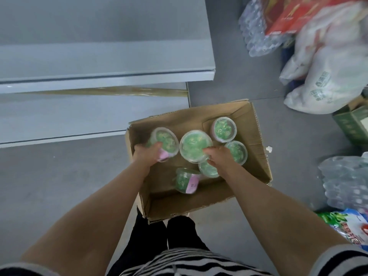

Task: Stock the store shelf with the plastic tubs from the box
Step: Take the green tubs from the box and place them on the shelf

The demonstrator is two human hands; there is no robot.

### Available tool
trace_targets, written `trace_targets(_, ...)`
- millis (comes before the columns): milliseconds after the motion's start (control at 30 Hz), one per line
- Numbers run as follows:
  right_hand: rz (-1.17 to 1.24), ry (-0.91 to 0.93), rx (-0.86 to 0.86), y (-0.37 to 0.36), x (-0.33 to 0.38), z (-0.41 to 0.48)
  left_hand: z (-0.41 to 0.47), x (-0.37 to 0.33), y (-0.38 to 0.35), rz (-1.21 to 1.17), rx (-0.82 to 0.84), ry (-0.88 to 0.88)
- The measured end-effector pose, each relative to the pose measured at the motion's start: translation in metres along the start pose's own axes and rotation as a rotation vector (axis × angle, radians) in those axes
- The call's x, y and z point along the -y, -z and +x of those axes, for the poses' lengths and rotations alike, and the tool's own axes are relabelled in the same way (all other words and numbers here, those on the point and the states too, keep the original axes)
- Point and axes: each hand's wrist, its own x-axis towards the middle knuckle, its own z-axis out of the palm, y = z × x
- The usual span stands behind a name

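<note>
An open cardboard box (pixel 256 156) sits on the grey floor and holds several clear plastic tubs with green contents. My left hand (pixel 146 155) grips one tub (pixel 166 141) by its side, above the box's left part. My right hand (pixel 218 159) holds a second tub (pixel 194 147) at the box's middle. A tub (pixel 187 180) with a pink label lies on its side near the box floor's front. Two more tubs (pixel 224 129) (pixel 237 152) stand at the right. Another tub (pixel 207 169) is partly hidden under my right hand. The grey store shelf (pixel 99 62) runs along the upper left.
A lower grey shelf (pixel 79 116) lies below the upper one, left of the box. Packs of bottled water (pixel 256 32) (pixel 346 182), white plastic bags (pixel 326 76), a red carton (pixel 298 14) and a green box (pixel 354 122) crowd the right side. My legs stand just behind the box.
</note>
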Motion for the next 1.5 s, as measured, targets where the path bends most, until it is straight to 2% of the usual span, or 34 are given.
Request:
trace_targets(133, 0.077, 0.052, 0.073, 0.018, 0.004, -0.026, -0.031, -0.007, 0.006, -0.219, 0.025, 0.010)
trace_targets(267, 0.062, 0.086, 0.119, 0.033, 0.015, -0.047, -0.056, -0.010, 0.008, -0.338, 0.103, -0.028)
trace_targets(400, 0.091, 0.118, 0.205, 0.040, 0.026, -0.065, -0.080, -0.019, 0.014, -0.423, 0.106, -0.099)
trace_targets(633, 0.178, 0.242, 0.355, 0.047, 0.057, -0.112, -0.132, -0.054, 0.048, -0.561, 0.137, -0.266)
trace_targets(833, 0.335, 0.375, 0.450, 0.036, 0.112, -0.169, -0.193, -0.093, 0.092, -0.710, 0.208, -0.442)
trace_targets(967, 0.348, 0.497, 0.542, 0.029, 0.151, -0.212, -0.235, -0.122, 0.121, -0.840, 0.192, -0.565)
trace_targets(1067, 0.338, 0.600, 0.603, 0.026, 0.176, -0.245, -0.268, -0.149, 0.141, -0.882, 0.202, -0.651)
trace_targets(1267, 0.302, 0.753, 0.613, 0.021, 0.228, -0.291, -0.303, -0.208, 0.177, -0.891, 0.269, -0.787)
trace_targets(1500, 0.327, 0.832, 0.566, 0.010, 0.276, -0.312, -0.274, -0.269, 0.212, -0.791, 0.198, -0.759)
